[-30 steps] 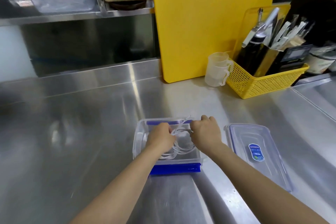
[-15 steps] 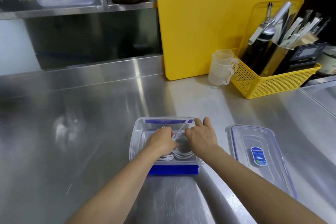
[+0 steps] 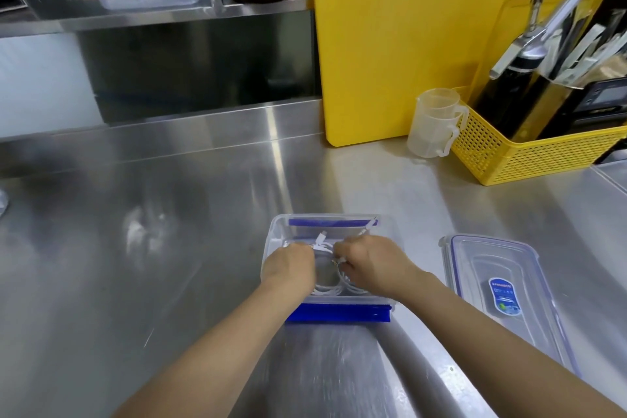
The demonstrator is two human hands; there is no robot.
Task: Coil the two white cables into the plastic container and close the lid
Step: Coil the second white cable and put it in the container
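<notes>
Both hands, left hand and right hand, were pinched on the white cables inside the container; I'd press loops flat, tuck plugs under, then grab the lid.

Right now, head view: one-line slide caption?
Both hands, left hand and right hand, tuck white cables into clear container; lid alongside.

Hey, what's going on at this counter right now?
A person has both hands down inside a clear plastic container on the steel counter. The left hand and right hand are pressing coils of white cable into it, with a couple of plug ends sticking up between them. The lid lies flat on the counter to the right, not yet on.
</notes>
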